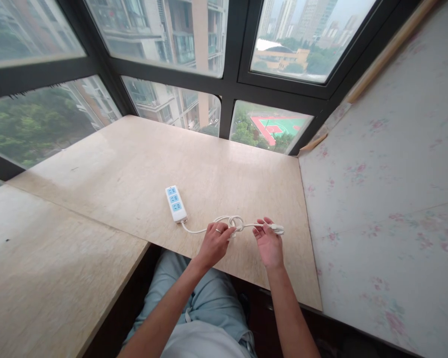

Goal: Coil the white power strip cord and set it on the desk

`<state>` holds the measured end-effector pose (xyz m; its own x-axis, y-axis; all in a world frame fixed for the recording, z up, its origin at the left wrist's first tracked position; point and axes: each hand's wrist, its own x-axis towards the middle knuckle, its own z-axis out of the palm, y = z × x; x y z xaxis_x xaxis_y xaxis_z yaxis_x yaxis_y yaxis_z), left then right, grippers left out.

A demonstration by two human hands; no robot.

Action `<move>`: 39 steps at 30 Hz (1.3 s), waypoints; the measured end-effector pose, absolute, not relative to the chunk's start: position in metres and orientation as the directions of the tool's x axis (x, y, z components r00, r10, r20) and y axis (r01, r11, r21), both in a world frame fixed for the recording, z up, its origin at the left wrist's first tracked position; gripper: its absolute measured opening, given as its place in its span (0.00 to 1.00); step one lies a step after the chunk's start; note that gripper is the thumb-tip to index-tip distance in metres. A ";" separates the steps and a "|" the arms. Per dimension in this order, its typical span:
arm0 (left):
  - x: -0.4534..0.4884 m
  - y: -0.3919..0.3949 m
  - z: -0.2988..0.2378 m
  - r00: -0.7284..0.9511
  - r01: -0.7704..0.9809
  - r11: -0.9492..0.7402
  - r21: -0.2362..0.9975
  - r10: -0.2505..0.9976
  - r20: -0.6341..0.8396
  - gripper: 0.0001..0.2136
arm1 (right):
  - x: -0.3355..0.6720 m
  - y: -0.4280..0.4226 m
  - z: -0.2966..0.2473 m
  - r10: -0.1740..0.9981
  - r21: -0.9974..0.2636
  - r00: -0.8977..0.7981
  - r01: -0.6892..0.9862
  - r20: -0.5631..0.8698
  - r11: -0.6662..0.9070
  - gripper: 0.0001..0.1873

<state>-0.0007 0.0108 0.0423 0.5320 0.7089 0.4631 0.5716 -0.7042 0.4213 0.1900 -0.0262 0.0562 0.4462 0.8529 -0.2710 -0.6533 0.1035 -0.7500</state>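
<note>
A white power strip (176, 205) with blue socket faces lies on the stone-look sill, left of my hands. Its white cord (194, 231) runs right into a loose knot of loops. My left hand (216, 241), a ring on one finger, pinches the cord at the loops. On the right, my right hand (269, 243) is turned palm up, with the cord's plug end (277, 229) lying across its curled fingers and thumb. Between the two hands the cord stretches nearly straight.
The beige sill (246, 169) reaches to dark-framed windows (229, 84). A floral-papered wall (377, 209) rises on the right. At the left, another slab (59, 258) forms a corner with the sill. My legs (205, 288) are below the front edge.
</note>
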 end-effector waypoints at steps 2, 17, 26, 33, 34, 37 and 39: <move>-0.001 0.004 0.041 0.534 0.593 -0.671 0.445 0.741 0.408 0.18 | 0.193 -0.033 0.046 0.817 -0.691 0.455 -0.716 -0.355 0.099 0.16; 0.008 0.002 0.048 0.295 0.481 -0.382 0.789 0.918 0.265 0.18 | 0.201 -0.026 0.051 0.847 -0.723 0.414 -0.689 -0.335 0.051 0.16; -0.002 0.028 0.064 0.408 0.647 -0.433 0.627 0.892 0.195 0.08 | 0.188 -0.002 0.062 0.922 -0.793 0.281 -0.608 -0.264 -0.042 0.19; -0.006 0.040 0.073 0.413 0.618 -0.429 0.658 0.890 0.192 0.06 | 0.177 0.008 0.062 0.935 -0.824 0.282 -0.567 -0.216 -0.019 0.19; -0.006 0.041 0.072 0.404 0.609 -0.421 0.672 0.894 0.194 0.06 | 0.176 0.008 0.062 0.936 -0.827 0.284 -0.562 -0.208 -0.014 0.19; -0.005 0.043 0.069 0.383 0.586 -0.404 0.702 0.902 0.199 0.05 | 0.174 0.006 0.063 0.938 -0.845 0.292 -0.535 -0.184 0.001 0.19; -0.004 0.045 0.067 0.379 0.563 -0.402 0.722 0.902 0.206 0.05 | 0.173 0.003 0.065 0.936 -0.863 0.309 -0.505 -0.171 0.009 0.19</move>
<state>-0.0040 0.0452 0.0673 0.3790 0.9021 0.2062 0.5634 -0.4018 0.7219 0.1731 0.0035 0.0653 0.3087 0.9357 -0.1707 -0.5054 0.0093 -0.8628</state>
